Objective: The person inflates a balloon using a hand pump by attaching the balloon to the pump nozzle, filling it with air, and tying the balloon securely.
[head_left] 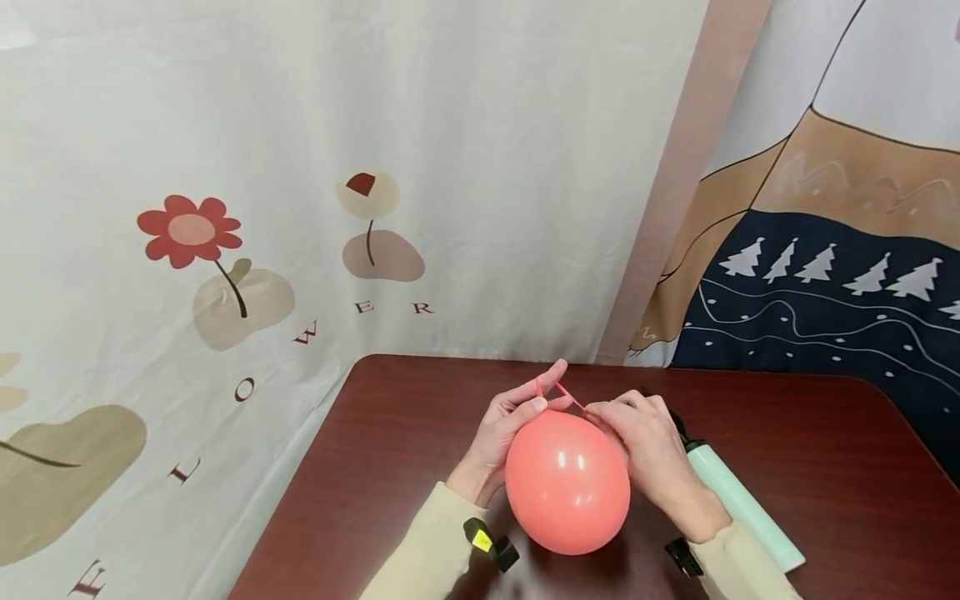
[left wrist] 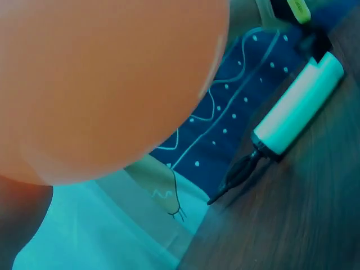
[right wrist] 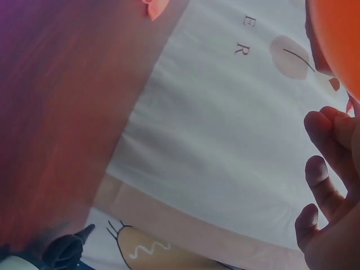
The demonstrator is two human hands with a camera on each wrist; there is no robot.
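Observation:
An inflated coral balloon (head_left: 567,483) hangs between my two hands, close over the table, its round body toward me. Its stretched neck (head_left: 570,395) loops round the extended fingers of my left hand (head_left: 504,429), whose thumb pinches it near the balloon's top. My right hand (head_left: 647,442) is at the balloon's right side and pinches the neck's free end between thumb and forefinger. The right wrist view shows the other fingers (right wrist: 316,171) loosely bent. In the left wrist view the balloon (left wrist: 107,84) covers most of the left hand.
A mint-green hand pump (head_left: 742,504) with a black nozzle (left wrist: 239,173) lies on the dark red-brown table (head_left: 375,467), beside my right forearm. A small coral piece (right wrist: 156,8) shows at the top of the right wrist view. Printed curtains (head_left: 495,167) hang behind the table's far edge.

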